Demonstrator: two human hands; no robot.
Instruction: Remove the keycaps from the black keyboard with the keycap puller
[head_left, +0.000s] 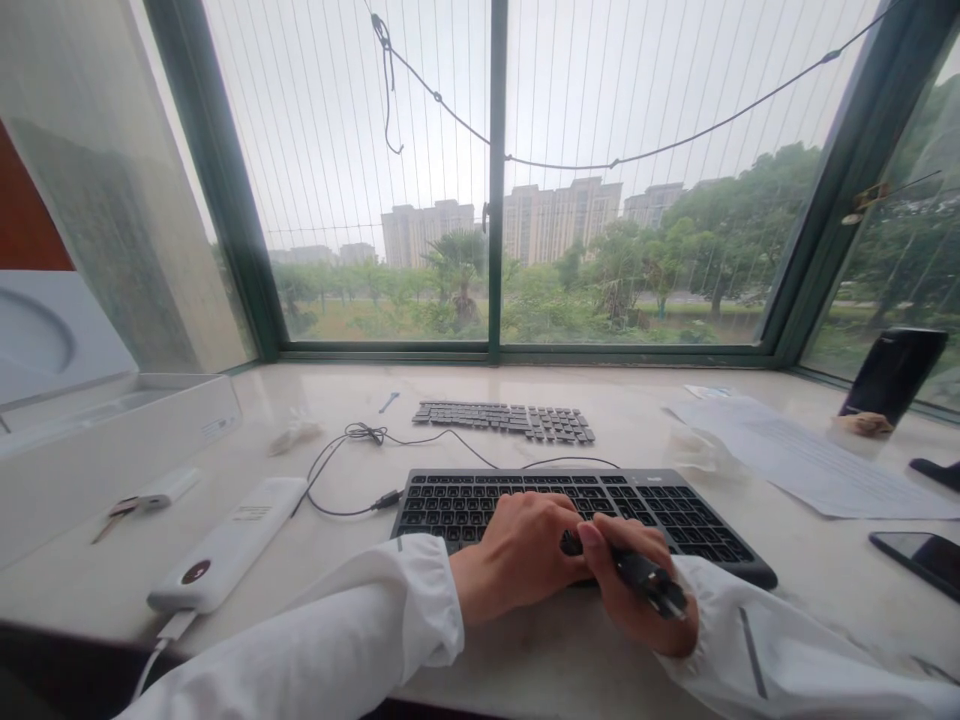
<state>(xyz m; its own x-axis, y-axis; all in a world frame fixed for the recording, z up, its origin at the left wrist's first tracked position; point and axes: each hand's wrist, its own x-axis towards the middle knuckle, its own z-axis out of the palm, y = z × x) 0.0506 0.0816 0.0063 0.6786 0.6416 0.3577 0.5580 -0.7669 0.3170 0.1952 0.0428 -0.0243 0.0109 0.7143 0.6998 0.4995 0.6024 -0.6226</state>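
From the head view I have both arms reaching in from the lower edge in white sleeves, converging over the near middle of a black keyboard (450, 505) on the pale surface (637, 390). The left hand (525, 545) lies across the keys area, its back turned up to me and the wrist low at the keyboard's near edge. Its fingers bend down and forward beyond my sight, so I cannot tell whether it grips anything or merely presses. The right hand (634, 612) angles inward just beside it, thumb on top, fingers curled closed around a dark tool (637, 572). I see the tool's rear end pointing back toward the right wrist, but it is smeared, and I cannot make out what kind of tool it is. Its front end disappears where the two hands meet; whether it touches the keyboard is hidden from me.

The hands also cover the keyboard's middle and part of its near edge. Loose keycaps (502, 420) lie in rows behind it, too small for me to read. At the right edge a phone (922, 560) is cut off, as is a white box (150, 430) at the left. Both forearms run out of frame below.
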